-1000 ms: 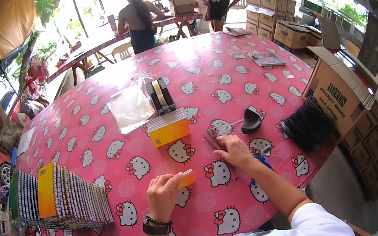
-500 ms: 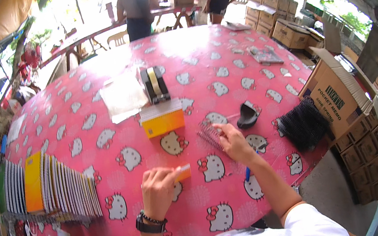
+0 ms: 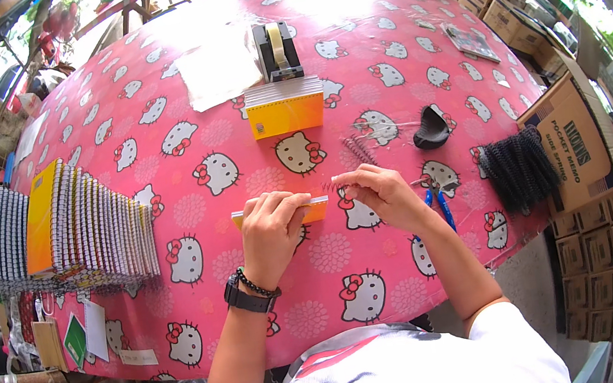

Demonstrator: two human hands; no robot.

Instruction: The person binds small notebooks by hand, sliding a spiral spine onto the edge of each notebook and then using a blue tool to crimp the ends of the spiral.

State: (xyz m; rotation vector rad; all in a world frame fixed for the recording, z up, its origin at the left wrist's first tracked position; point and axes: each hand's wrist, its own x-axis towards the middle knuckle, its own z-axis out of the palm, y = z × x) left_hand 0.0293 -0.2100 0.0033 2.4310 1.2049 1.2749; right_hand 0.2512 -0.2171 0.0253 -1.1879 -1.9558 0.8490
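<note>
My left hand (image 3: 274,232) is closed on a small yellow-orange notepad (image 3: 317,210), held edge up just above the pink tablecloth. My right hand (image 3: 380,192) pinches a thin dark spiral binding coil (image 3: 333,186) close to the notepad's right end. Whether the coil touches the pad's edge I cannot tell. Just beyond the right hand lie more loose coils (image 3: 358,150). A pair of blue-handled pliers (image 3: 444,207) rests beside the right wrist. Straight ahead stands a stack of yellow notepads (image 3: 286,117), white page edges upward.
Spiral-bound notebooks (image 3: 89,224) stand in a row at left. Behind the notepad stack are a tape dispenser (image 3: 278,51) and whitish sheets (image 3: 221,71). To the right are a black curved object (image 3: 432,128), a heap of black coils (image 3: 521,171) and an open cardboard box (image 3: 580,139).
My right hand has come away from the loose coils, leftward to the notepad, with a coil in its fingers. The left hand has turned the pad's edge up. The view has tilted downward.
</note>
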